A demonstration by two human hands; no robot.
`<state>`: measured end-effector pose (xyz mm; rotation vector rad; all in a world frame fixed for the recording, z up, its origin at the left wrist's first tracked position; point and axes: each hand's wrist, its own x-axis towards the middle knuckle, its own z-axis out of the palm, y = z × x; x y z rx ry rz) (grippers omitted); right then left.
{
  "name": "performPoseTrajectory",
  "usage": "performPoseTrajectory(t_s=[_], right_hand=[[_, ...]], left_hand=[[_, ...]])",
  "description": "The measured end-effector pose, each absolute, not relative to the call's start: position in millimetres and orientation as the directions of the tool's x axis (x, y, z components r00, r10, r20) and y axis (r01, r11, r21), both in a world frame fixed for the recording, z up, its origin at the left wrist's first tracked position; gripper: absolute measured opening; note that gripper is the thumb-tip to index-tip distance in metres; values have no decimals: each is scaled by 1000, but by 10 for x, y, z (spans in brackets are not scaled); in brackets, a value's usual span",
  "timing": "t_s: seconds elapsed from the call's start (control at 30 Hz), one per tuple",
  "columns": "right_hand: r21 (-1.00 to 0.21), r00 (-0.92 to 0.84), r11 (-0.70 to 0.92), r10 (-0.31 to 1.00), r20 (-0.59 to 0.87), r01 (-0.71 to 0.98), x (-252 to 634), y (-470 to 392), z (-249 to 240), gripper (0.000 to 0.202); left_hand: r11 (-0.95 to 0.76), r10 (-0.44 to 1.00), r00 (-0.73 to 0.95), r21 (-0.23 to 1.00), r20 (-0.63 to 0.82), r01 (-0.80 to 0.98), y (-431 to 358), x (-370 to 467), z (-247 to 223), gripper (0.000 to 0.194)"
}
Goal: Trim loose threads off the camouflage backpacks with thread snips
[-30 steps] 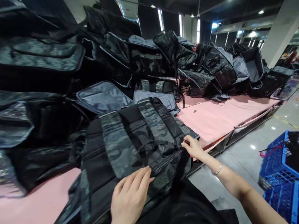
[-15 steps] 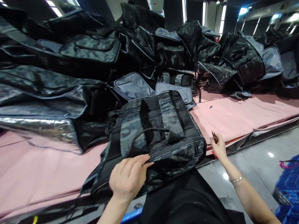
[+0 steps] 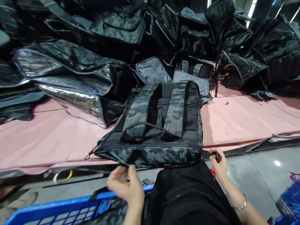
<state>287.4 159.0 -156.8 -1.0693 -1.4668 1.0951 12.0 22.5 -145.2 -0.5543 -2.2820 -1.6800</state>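
A black and grey camouflage backpack [image 3: 164,109] lies in front of me with its shoulder straps and top handle facing up. My left hand [image 3: 126,186] is just below its near edge, with thumb and fingers apart and loosely bent; nothing shows between them. Off the backpack's near right corner, my right hand [image 3: 219,164] is closed around small dark thread snips [image 3: 217,157], their tips mostly hidden by the fingers. Something red [image 3: 212,172] shows beside that hand; I cannot tell whether it is attached.
Pink sheeting [image 3: 239,122] covers the table. Open camouflage bags with silvery linings [image 3: 70,84] are heaped behind and to the left. A blue plastic basket [image 3: 58,206] stands below the table edge at left, and blue crates [image 3: 290,197] are on the floor at right.
My left hand has let go of the backpack's near edge and drawn back below it. The backpack lies straighter and flatter. The right hand has lowered slightly, and the camera has tilted down and left.
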Motion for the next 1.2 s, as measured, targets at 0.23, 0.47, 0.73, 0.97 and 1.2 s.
performPoseTrajectory(t_s=[0.23,0.47,0.73,0.97,1.2], right_hand=[[-969,-123,237,966,228,72,2503,1483,-1263,20],[-973,-187,222,961,206,68,2490,1549,-1174,14],[-950,-204,297,940,274,92,2593,1539,-1097,12],[-966,-92,198,978,185,165,2624,1569,-1199,34],[-934,-6,222,973,229,279,2670,1688,-1156,36]], left_hand=[[342,513,-859,914,12,217,328,383,-1986,29],[287,827,-514,957,-228,38,582,1251,-1563,35],[-28,953,-270,849,-136,-528,706,1654,-494,41],[-29,743,-443,637,-502,-770,609,1518,-1197,46],[-81,709,-540,708,-453,-701,297,1452,-1172,40]])
